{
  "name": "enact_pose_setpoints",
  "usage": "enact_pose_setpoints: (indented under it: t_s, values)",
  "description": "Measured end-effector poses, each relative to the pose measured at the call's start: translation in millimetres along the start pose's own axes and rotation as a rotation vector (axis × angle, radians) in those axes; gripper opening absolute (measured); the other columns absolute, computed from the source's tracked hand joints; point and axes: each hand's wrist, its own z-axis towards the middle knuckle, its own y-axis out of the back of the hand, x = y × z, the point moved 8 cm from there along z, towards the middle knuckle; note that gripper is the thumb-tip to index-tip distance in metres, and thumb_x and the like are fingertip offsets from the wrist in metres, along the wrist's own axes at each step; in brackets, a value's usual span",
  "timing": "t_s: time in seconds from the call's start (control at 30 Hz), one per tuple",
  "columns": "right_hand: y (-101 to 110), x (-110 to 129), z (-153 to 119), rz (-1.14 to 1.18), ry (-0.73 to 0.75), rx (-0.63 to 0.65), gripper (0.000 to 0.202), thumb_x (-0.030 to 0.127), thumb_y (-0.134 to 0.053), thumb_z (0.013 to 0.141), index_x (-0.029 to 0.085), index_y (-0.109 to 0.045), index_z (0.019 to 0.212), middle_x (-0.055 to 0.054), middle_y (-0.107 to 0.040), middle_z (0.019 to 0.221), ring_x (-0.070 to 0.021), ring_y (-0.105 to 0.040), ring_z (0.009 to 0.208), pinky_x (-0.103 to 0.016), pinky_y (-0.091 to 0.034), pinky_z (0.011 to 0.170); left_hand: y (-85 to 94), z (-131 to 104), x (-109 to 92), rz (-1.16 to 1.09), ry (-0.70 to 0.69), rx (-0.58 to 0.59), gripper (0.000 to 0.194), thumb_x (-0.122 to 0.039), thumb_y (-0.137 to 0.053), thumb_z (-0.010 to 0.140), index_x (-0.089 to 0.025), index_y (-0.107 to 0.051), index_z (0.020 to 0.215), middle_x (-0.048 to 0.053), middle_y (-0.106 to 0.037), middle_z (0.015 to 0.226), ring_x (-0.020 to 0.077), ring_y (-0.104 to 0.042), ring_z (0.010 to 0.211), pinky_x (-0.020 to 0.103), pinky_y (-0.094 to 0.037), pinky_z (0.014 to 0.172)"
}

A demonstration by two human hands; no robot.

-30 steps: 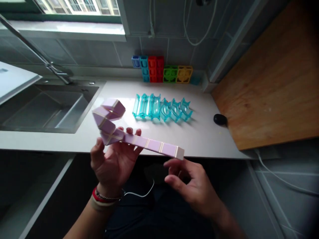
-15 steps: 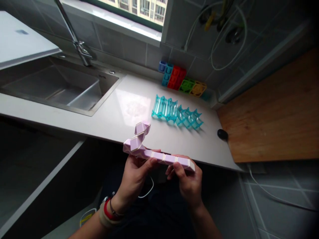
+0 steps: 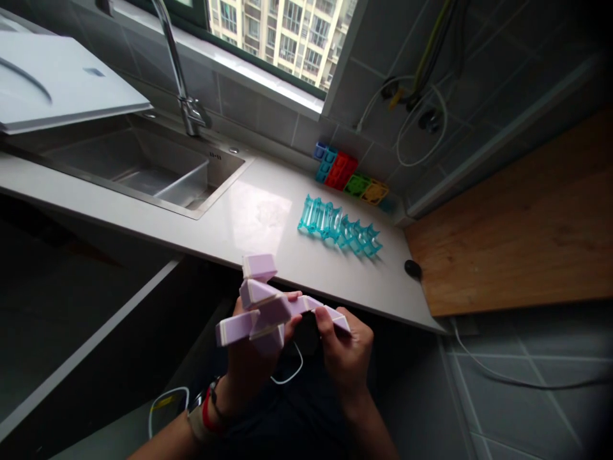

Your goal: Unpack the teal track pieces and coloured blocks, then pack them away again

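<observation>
A purple-and-white snake puzzle is held up between my two hands, just in front of the counter's edge. Its left part is folded into a bulky cluster, while the right part runs out as a thinner, bent tail. My left hand grips it from below and behind, partly hidden by the cluster. On the tail end, the thumb and fingers of my right hand are closed. Beyond the hands, a row of clear turquoise plastic pieces lies on the white counter.
Red, blue, green and yellow plastic blocks line the wall. A steel sink with a tap is at left, a white board over part of it. A small black object sits by the wooden panel.
The snake puzzle has been twisted: its left part is now a bulkier cluster, and its straight right section is bent. My right hand has moved left, and the head view has shifted.
</observation>
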Motion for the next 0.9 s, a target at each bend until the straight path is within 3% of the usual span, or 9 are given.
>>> enact_pose_setpoints:
  t_s: [0.07,0.1,0.17,0.23,0.33,0.47,0.63,0.9]
  values:
    - [3.5,9.4,-3.0,-0.027,0.113,0.077,0.032,0.04,-0.072,0.091,0.019,-0.064,0.068,0.002,-0.051,0.061,-0.0125,-0.047,0.055,-0.026,-0.038,0.054,6.9,2.8,0.4,0.036,0.006,-0.004,0.036,-0.021,-0.084,0.079,-0.028,-0.064,0.107,0.004,-0.078,0.105,0.0312,-0.072,0.104,0.052,-0.051,0.105]
    - [5.6,12.4,-5.2,-0.013,0.156,0.112,0.02,0.038,-0.074,0.09,0.018,-0.071,0.085,0.0,-0.059,0.069,-0.0145,-0.053,0.061,-0.027,-0.043,0.057,9.6,4.6,2.0,0.033,0.029,0.006,0.033,-0.022,-0.084,0.079,-0.026,-0.065,0.106,0.005,-0.078,0.105,0.0309,-0.073,0.103,0.051,-0.051,0.105]
    - [11.2,13.8,-10.3,0.034,0.203,0.16,0.038,0.032,-0.075,0.089,0.021,-0.068,0.125,-0.006,-0.07,0.096,-0.0192,-0.065,0.077,-0.029,-0.053,0.067,9.8,6.5,9.2,-0.042,0.135,0.068,0.027,-0.026,-0.082,0.082,-0.022,-0.069,0.104,0.008,-0.079,0.106,0.0311,-0.074,0.102,0.047,-0.054,0.101]
    - [18.5,11.8,-15.1,0.076,0.23,0.176,0.049,0.025,-0.072,0.092,0.025,-0.06,0.139,-0.008,-0.072,0.112,-0.0215,-0.07,0.088,-0.031,-0.057,0.074,3.3,3.8,17.8,-0.162,0.27,0.159,0.026,-0.029,-0.08,0.085,-0.017,-0.071,0.106,0.011,-0.079,0.109,0.0325,-0.075,0.104,0.044,-0.058,0.095]
    - [26.8,5.6,-20.3,0.134,0.241,0.226,0.036,0.019,-0.073,0.09,0.027,-0.068,0.125,-0.005,-0.075,0.101,-0.0207,-0.072,0.084,-0.031,-0.058,0.075,-9.9,-4.4,23.2,-0.234,0.368,0.298,0.028,-0.03,-0.078,0.087,-0.015,-0.072,0.11,0.014,-0.078,0.112,0.0337,-0.075,0.105,0.043,-0.06,0.093]
    - [32.6,-11.7,-20.7,0.248,0.077,0.272,0.025,0.025,-0.08,0.084,0.024,-0.068,0.107,-0.001,-0.071,0.085,-0.017,-0.067,0.071,-0.027,-0.056,0.065,-20.9,-8.1,17.1,-0.144,0.289,0.419,0.025,-0.024,-0.079,0.086,-0.017,-0.076,0.109,0.013,-0.078,0.114,0.0325,-0.074,0.109,0.041,-0.059,0.098]
    - [26.5,-25.7,-26.4,0.424,-0.166,0.256,0.022,0.036,-0.074,0.091,0.022,-0.062,0.103,0.0,-0.065,0.079,-0.0145,-0.064,0.065,-0.024,-0.055,0.057,-27.7,-3.4,13.5,-0.12,0.219,0.466,0.025,-0.02,-0.078,0.086,-0.016,-0.075,0.11,0.014,-0.078,0.114,0.0301,-0.075,0.105,0.04,-0.061,0.094]
    - [17.0,-29.6,-26.0,0.593,-0.281,0.275,0.03,0.045,-0.074,0.09,0.019,-0.059,0.098,0.0,-0.064,0.072,-0.0133,-0.061,0.058,-0.022,-0.053,0.047,-32.4,-0.3,14.2,-0.017,0.148,0.475,0.025,-0.02,-0.076,0.087,-0.016,-0.073,0.112,0.015,-0.077,0.116,0.0311,-0.073,0.11,0.044,-0.058,0.099]
